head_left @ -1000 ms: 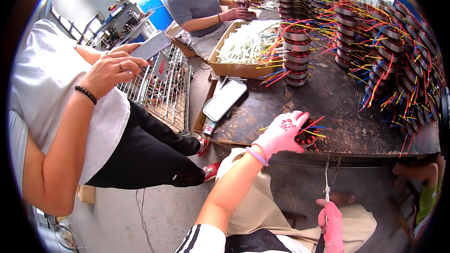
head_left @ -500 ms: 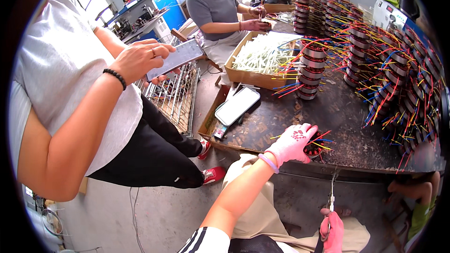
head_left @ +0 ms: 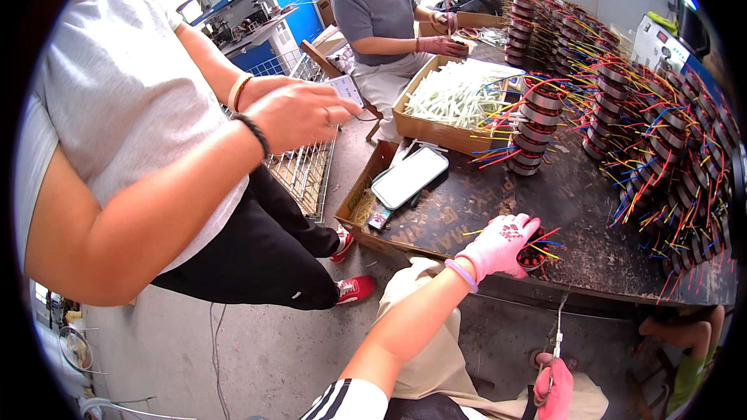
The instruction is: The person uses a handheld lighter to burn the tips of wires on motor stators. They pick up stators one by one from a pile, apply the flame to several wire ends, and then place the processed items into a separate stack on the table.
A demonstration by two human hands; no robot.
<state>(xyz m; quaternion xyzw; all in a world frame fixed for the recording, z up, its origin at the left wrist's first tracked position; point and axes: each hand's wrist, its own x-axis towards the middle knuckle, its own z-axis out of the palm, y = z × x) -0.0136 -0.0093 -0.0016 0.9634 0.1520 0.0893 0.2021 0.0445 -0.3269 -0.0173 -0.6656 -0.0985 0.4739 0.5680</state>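
My left hand [head_left: 502, 249], in a pink glove and with a lilac band at the wrist, is closed around a small motor stator [head_left: 535, 255] at the table's front edge. Red, blue and yellow wires stick out of the stator, and the palm hides part of it. Lower right, below the table edge, my right hand [head_left: 555, 389], also pink-gloved, is closed on a slim metal tool [head_left: 558, 334]. This tool has a white collar and a long thin tip pointing up; its kind is unclear.
A stack of wired stators [head_left: 537, 128] stands mid-table, with several more stacks [head_left: 669, 140] at right. A cardboard box [head_left: 443, 138] holds white tubes. A phone [head_left: 410, 177] lies by a shallow carton [head_left: 366, 225]. One person [head_left: 148, 109] stands at left; another [head_left: 377, 19] sits behind.
The view has shifted slightly, so the table sits a little farther right and lower. The standing person's hand has moved right across their phone. My hands keep their grips.
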